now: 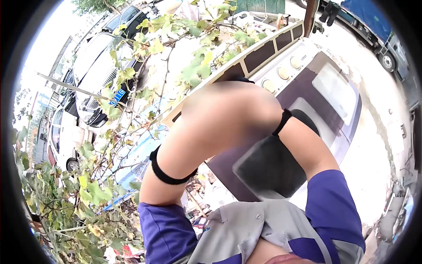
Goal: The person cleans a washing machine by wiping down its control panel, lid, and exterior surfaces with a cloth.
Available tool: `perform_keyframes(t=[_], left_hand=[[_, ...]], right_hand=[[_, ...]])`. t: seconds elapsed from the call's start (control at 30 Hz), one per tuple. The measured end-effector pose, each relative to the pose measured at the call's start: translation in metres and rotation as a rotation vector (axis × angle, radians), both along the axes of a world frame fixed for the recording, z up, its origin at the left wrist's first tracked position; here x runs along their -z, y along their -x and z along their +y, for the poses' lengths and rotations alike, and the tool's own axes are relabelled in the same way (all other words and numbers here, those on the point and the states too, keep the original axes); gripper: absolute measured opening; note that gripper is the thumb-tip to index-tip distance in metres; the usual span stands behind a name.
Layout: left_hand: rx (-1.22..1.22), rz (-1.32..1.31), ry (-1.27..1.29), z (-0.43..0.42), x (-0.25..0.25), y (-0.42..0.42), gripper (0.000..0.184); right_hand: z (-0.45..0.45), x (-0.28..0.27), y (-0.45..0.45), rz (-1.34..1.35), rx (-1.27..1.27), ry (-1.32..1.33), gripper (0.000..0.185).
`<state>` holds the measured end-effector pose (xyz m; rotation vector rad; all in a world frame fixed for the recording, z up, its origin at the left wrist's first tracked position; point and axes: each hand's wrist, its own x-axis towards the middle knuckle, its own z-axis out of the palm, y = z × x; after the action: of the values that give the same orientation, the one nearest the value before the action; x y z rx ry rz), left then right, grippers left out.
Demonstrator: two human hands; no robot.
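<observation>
A pale and purple appliance (307,78), looking like a twin-tub washing machine, is sitting slantwise in the middle of the view, directly before the person. Round cream knobs (283,73) are lining its control strip, and beside them a long cream frame with dark panels (259,56) is running diagonally. A dark lid (272,165) is lying below the person's arms.

Both arms are reaching over the appliance and converging near the knobs. The left hand (206,115) and right hand (260,109) are appearing as one blurred mass of skin, so how far either is open, and whether either is holding anything, cannot be told. The present step seems to be close two-handed work by the control strip and frame; judging from this pose, the next move is calling for steady, coordinated fingers.

Black bands (288,121) are circling both arms, and purple sleeves (334,202) are ending above the elbows. Leafy vines (127,75) are trailing across the left side, partly covering a parked dark car (99,75). A blue truck (367,17) is standing at upper right.

Blur is hiding the fingers and any contact; a small dark shape above the hands is staying unidentifiable. The arms are covering part of the strip, bright light is washing out the ground, and the round black border is cutting off the surroundings.
</observation>
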<state>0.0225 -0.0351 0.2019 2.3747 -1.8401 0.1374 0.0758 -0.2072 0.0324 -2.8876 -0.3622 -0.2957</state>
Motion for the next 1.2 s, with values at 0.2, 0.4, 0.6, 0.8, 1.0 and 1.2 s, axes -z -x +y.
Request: perform_keyframes(t=[0.2,0.4,0.6,0.8,1.0,1.2], left_hand=[[0.254,-0.129,-0.328,0.034,-0.067,0.100,0.033],[0.475,-0.112,-0.284,0.018,-0.060,0.121,0.028],[0.556,-0.077,-0.223,-0.010,-0.050,0.123,0.024],[0.571,-0.041,-0.157,-0.030,-0.038,0.114,0.020],[-0.118,-0.181,0.174,0.002,0.039,-0.018,0.014],[-0.642,-0.164,0.268,0.092,0.125,-0.091,0.036]], right_hand=[[0.007,-0.024,0.001,0.105,-0.018,0.209,0.015],[0.009,-0.012,0.001,0.006,0.013,0.183,0.025],[0.011,-0.011,-0.001,-0.024,0.034,0.222,0.025],[0.008,-0.005,-0.004,-0.077,0.016,0.237,0.022],[0.002,0.004,0.010,-0.217,-0.005,-0.051,0.040],[-0.012,0.004,0.002,-0.109,0.125,0.031,0.038]])
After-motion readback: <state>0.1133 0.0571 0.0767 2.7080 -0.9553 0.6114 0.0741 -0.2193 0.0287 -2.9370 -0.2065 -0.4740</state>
